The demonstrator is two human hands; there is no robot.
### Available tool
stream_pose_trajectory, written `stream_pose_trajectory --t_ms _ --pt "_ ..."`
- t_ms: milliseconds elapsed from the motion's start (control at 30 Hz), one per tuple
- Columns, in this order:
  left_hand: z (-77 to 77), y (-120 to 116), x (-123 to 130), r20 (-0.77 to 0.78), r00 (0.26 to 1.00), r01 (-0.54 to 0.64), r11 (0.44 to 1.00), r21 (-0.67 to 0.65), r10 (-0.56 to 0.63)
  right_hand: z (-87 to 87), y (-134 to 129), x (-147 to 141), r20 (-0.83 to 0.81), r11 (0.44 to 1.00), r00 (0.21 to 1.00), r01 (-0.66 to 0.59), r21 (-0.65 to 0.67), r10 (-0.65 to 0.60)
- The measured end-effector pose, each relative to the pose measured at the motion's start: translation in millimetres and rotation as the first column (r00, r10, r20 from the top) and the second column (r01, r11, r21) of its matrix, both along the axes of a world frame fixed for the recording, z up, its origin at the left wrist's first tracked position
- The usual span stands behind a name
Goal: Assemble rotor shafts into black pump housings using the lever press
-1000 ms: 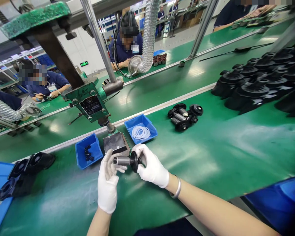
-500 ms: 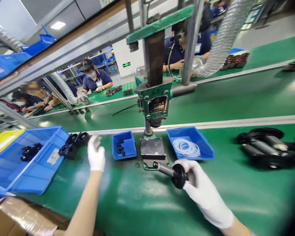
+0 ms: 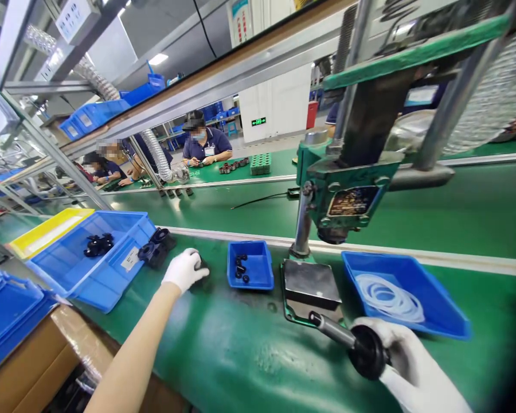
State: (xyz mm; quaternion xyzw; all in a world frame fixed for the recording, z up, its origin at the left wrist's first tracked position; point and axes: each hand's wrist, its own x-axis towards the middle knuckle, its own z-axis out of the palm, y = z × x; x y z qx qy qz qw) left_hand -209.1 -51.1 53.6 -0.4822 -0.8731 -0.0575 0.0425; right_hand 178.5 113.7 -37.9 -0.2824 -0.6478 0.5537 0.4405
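Observation:
My left hand, in a white glove, is closed round a black part just above the green bench, mostly hidden by the fingers. Black housings lie to its left. In my right hand, also gloved, is a black disc with a grey shaft, the shaft pointing left past the front of the press base. That base carries a dark metal block. A small blue tray with several small black pieces stands between my left hand and the press.
The green press rises over the block. White rings lie in a blue tray at the right. A large blue bin and a yellow tray stand at the left. Across the bench sits a person in dark blue.
The view has turned left. My left hand has gone from open beside the black housings to closed round a black part. My right hand still holds the disc with the shaft.

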Motion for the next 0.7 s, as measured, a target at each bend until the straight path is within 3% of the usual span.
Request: stream_pose_trajectory --t_ms 233,433,500,600,633,700 --pt "-4.6 -23.9 89.7 0.079 0.961 0.274 0.95 -0.151 -0.265 33.2 -24.4 -3.0 -0.027 0.989 0.991 -0.136 -0.063 0.134" --pt "-11.2 -25.0 129.2 0.121 0.936 0.352 0.902 -0.249 -0.331 40.7 -30.1 -8.3 -0.189 0.977 0.967 -0.189 -0.096 0.169" --pt "-14.2 -27.6 135.1 0.19 0.922 0.366 0.919 -0.145 -0.337 44.5 -31.1 -7.2 -0.243 0.976 0.958 -0.183 -0.114 0.151" --pt "-18.4 -31.3 142.9 0.395 0.856 0.25 0.936 0.248 -0.334 53.0 -35.8 -3.5 -0.308 0.971 0.941 -0.19 -0.144 0.139" --pt "-20.1 -31.5 147.1 0.468 0.814 0.148 0.903 0.404 -0.343 55.9 -38.1 -2.1 -0.318 0.97 0.938 -0.195 -0.143 0.142" --pt "-24.8 -29.2 159.4 0.592 0.699 -0.104 0.762 0.639 -0.401 60.5 -44.1 0.6 -0.313 0.974 0.938 -0.193 -0.122 0.147"
